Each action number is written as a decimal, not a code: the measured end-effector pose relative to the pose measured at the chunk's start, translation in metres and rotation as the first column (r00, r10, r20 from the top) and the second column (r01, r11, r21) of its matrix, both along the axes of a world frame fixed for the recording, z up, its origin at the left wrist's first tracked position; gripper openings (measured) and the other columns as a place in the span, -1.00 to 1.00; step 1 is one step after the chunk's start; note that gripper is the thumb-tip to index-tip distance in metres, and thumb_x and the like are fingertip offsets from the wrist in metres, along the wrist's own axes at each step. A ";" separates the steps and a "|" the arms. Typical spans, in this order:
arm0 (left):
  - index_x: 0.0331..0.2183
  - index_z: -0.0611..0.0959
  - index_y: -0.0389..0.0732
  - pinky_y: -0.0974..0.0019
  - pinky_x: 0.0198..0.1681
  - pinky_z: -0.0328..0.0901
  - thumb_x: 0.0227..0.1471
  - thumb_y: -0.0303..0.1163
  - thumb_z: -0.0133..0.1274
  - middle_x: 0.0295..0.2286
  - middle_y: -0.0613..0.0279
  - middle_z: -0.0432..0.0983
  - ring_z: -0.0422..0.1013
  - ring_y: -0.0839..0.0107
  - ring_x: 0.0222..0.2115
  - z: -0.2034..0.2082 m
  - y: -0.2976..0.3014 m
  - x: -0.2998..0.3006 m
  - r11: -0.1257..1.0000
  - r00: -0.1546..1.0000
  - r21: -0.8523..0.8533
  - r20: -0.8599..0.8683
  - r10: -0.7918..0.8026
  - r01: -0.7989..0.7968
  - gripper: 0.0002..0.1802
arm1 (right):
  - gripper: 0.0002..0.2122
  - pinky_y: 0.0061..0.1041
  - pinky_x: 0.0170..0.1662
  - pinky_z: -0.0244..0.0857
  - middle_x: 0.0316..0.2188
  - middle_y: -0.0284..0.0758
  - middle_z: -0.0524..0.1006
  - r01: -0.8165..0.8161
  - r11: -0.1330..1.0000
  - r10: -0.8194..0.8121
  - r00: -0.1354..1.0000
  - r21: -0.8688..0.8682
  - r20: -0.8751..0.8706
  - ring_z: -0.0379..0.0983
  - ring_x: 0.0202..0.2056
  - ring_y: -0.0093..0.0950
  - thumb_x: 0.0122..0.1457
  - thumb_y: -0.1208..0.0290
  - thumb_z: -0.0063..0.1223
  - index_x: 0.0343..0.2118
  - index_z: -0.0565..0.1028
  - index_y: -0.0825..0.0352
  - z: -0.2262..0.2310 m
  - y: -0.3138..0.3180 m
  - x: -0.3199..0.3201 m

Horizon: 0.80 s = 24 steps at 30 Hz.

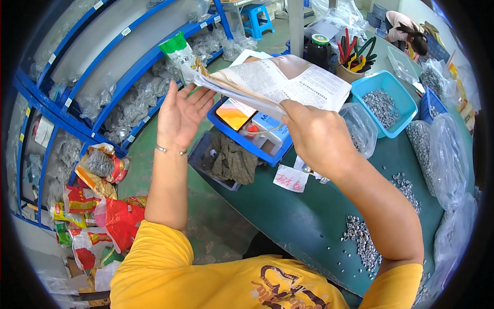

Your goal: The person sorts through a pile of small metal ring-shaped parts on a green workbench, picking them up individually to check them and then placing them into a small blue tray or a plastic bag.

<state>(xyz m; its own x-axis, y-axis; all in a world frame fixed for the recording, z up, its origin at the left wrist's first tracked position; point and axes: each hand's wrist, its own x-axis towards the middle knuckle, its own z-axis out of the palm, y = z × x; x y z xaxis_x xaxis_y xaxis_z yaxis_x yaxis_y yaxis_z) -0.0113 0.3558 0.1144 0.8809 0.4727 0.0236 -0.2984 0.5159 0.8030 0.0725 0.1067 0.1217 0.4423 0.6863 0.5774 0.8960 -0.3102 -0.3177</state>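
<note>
A printed booklet of loose-looking pages [303,82] is held up over the table, its pages partly spread. The lower edge of it is pinched in my right hand [316,136], fingers closed. My left hand [185,113] is open, palm up and fingers stretched, at the booklet's left end; whether the fingertips touch it I cannot tell. Beneath the booklet lies a blue tray [278,156] with a bright orange-yellow screen-like item [234,116] and a blue-and-white box [270,126]. Below my right hand, a paper slip with red handwriting [290,178] rests on the green tabletop.
A grey bin [198,158] with dark cloth [234,158] adjoins the tray. Small metal parts [363,239] lie scattered at right, near a teal basin [411,103] and plastic bags [447,159]. Pliers [355,51] stand in a pot. Blue shelves [128,67] line the left; a person [406,33] bends far right.
</note>
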 end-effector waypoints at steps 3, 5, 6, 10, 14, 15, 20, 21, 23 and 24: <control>0.05 -0.03 -0.49 0.09 0.13 -0.04 0.11 -0.01 -0.32 0.04 -0.34 -0.05 0.00 -0.07 0.08 0.008 -0.004 -0.003 0.999 0.997 0.014 0.062 -0.037 0.037 -0.25 | -0.90 -0.26 -0.48 0.32 -0.62 -0.13 0.47 0.024 0.999 -0.023 0.999 0.044 -0.027 0.44 -0.56 -0.17 -0.02 0.49 -0.09 -0.42 0.39 0.36 0.004 -0.001 0.001; 0.07 -0.09 -0.48 0.09 0.13 -0.03 0.11 -0.02 -0.32 0.05 -0.36 -0.09 -0.02 -0.08 0.08 0.012 -0.005 -0.003 0.998 0.993 0.022 0.094 -0.068 0.067 -0.23 | -0.90 -0.25 -0.47 0.32 -0.61 -0.13 0.47 0.040 0.998 -0.039 0.999 0.054 -0.028 0.43 -0.56 -0.16 0.00 0.48 -0.09 -0.41 0.39 0.36 0.006 -0.001 0.001; 0.07 -0.11 -0.48 0.09 0.13 -0.02 0.11 -0.03 -0.32 0.05 -0.37 -0.09 -0.02 -0.09 0.08 0.012 -0.004 -0.003 0.997 0.992 0.022 0.101 -0.080 0.078 -0.23 | -0.89 -0.25 -0.47 0.32 -0.61 -0.12 0.47 0.056 0.996 -0.055 0.998 0.066 -0.029 0.43 -0.56 -0.16 0.01 0.47 -0.09 -0.41 0.40 0.36 0.007 -0.002 0.001; 0.09 -0.16 -0.46 0.08 0.13 -0.02 0.11 -0.03 -0.32 0.05 -0.39 -0.11 -0.03 -0.10 0.09 0.014 -0.007 -0.002 0.992 0.982 0.033 0.142 -0.128 0.125 -0.21 | -0.88 -0.25 -0.45 0.32 -0.60 -0.11 0.47 0.084 0.989 -0.080 0.996 0.122 -0.032 0.43 -0.55 -0.14 0.03 0.46 -0.10 -0.37 0.40 0.38 0.013 -0.004 0.003; 0.09 -0.16 -0.45 0.08 0.13 -0.04 0.11 -0.03 -0.32 0.05 -0.40 -0.12 -0.04 -0.10 0.09 0.020 -0.014 0.002 0.984 0.967 0.042 0.185 -0.176 0.171 -0.21 | -0.86 -0.24 -0.44 0.31 -0.59 -0.09 0.46 0.074 0.987 -0.070 0.997 0.143 -0.034 0.42 -0.54 -0.13 0.04 0.46 -0.09 -0.35 0.39 0.39 0.014 -0.005 0.005; 0.09 -0.16 -0.45 0.08 0.13 -0.04 0.11 -0.02 -0.33 0.05 -0.40 -0.12 -0.04 -0.10 0.09 0.022 -0.016 0.003 0.984 0.965 0.043 0.191 -0.177 0.172 -0.21 | -0.86 -0.24 -0.44 0.31 -0.59 -0.09 0.46 0.074 0.988 -0.070 0.997 0.136 -0.040 0.42 -0.54 -0.12 0.04 0.46 -0.09 -0.35 0.39 0.39 0.014 -0.004 0.005; 0.09 -0.16 -0.44 0.08 0.14 -0.05 0.11 -0.01 -0.34 0.05 -0.40 -0.13 -0.05 -0.10 0.09 0.026 -0.019 0.008 0.984 0.961 0.054 0.208 -0.179 0.172 -0.21 | -0.86 -0.23 -0.44 0.30 -0.59 -0.07 0.46 0.065 0.989 -0.058 0.997 0.130 -0.053 0.42 -0.54 -0.11 0.04 0.47 -0.10 -0.35 0.37 0.40 0.014 -0.002 0.005; 0.09 -0.16 -0.44 0.08 0.13 -0.05 0.11 -0.01 -0.34 0.05 -0.40 -0.13 -0.05 -0.10 0.09 0.026 -0.019 0.008 0.984 0.961 0.052 0.211 -0.176 0.169 -0.21 | -0.86 -0.23 -0.44 0.30 -0.59 -0.07 0.46 0.063 0.991 -0.055 0.996 0.119 -0.065 0.42 -0.54 -0.11 0.04 0.47 -0.10 -0.35 0.37 0.40 0.015 -0.002 0.005; 0.09 -0.16 -0.44 0.08 0.13 -0.04 0.11 -0.01 -0.34 0.05 -0.41 -0.12 -0.05 -0.11 0.09 0.025 -0.017 0.006 0.986 0.962 0.051 0.216 -0.168 0.161 -0.21 | -0.87 -0.23 -0.45 0.30 -0.59 -0.07 0.46 0.055 0.994 -0.047 0.995 0.098 -0.087 0.42 -0.54 -0.11 0.04 0.47 -0.10 -0.36 0.37 0.40 0.016 0.001 0.005; 0.09 -0.16 -0.43 0.07 0.13 -0.04 0.11 -0.01 -0.35 0.05 -0.41 -0.12 -0.05 -0.11 0.09 0.025 -0.016 0.005 0.986 0.962 0.047 0.218 -0.167 0.161 -0.21 | -0.87 -0.23 -0.45 0.30 -0.60 -0.08 0.46 0.054 0.995 -0.047 0.996 0.089 -0.074 0.42 -0.54 -0.11 0.04 0.47 -0.10 -0.36 0.37 0.40 0.015 0.002 0.005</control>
<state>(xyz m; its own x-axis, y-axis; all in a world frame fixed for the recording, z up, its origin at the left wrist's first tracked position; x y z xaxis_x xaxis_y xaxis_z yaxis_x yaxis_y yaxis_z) -0.0067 0.3401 0.1396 0.9178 0.3184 0.2373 -0.3828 0.5501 0.7422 0.0772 0.1090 0.1370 0.5176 0.6083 0.6017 0.8538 -0.3212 -0.4097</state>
